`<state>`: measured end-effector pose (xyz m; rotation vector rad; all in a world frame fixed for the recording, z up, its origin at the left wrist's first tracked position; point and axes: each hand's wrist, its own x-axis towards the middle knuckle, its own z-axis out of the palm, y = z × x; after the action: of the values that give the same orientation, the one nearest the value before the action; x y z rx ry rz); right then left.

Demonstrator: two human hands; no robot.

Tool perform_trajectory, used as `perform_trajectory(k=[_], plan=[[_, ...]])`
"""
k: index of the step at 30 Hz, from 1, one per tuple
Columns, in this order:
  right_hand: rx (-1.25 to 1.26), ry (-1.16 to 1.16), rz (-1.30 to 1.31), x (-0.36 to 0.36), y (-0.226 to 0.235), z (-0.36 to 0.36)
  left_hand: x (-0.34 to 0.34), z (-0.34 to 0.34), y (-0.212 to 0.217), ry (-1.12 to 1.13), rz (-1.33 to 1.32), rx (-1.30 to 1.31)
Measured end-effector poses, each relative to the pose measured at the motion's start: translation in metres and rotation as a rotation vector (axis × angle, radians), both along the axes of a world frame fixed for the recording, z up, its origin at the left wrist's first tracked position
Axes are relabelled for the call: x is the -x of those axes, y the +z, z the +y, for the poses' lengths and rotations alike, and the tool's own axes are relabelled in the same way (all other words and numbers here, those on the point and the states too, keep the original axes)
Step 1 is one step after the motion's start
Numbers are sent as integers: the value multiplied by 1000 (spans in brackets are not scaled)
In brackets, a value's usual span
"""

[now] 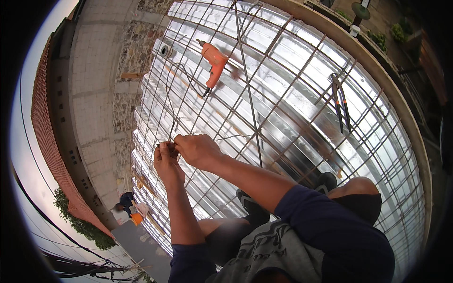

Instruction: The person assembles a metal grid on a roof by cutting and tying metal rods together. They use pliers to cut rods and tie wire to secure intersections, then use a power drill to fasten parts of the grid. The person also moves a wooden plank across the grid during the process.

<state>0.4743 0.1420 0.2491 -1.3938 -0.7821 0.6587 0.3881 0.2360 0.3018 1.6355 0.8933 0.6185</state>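
Observation:
My left hand [166,162] and my right hand [199,150] meet over a steel rebar mesh [278,96], fingertips pinched close together. The small dark thing between them is mostly hidden by the fingers. A thin wire [234,137] stretches out to the right from beside my right hand. Beyond my hands, an orange power drill [214,63] lies on the mesh, its chuck pointing up and left. Its black cord [175,101] loops and comes down close to my fingers. Far to the right rest pincers with dark handles [340,104], apart from both hands.
Shiny corrugated metal decking [292,125] lies beneath the mesh. My shoes [252,205] stand on it near my knees. A long diagonal bar [247,78] crosses the grid. A concrete edge [398,111] bounds the right, a block wall [92,70] the left. Another person [125,203] is at lower left.

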Motion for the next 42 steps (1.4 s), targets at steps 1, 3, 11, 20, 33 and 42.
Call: perform_trajectory(k=[1,3,11,20,33,42], plan=[[16,0,2,1,0,1,0,1,-2,3,-8,11],[39,8,11,1,0,1,-1,1,-4,17,5,10],[90,76,146,-7,0,-3,-1,0,0,-70,-70,81],[-354,84,367,-5,4,-3,8,22,13,-108,-350,558],[835,-224,205,-96,-142,-52,6,9,12,-57,435,244],[1065,-236,34,-88,-219,-87,3,-50,45,-237,530,82]])
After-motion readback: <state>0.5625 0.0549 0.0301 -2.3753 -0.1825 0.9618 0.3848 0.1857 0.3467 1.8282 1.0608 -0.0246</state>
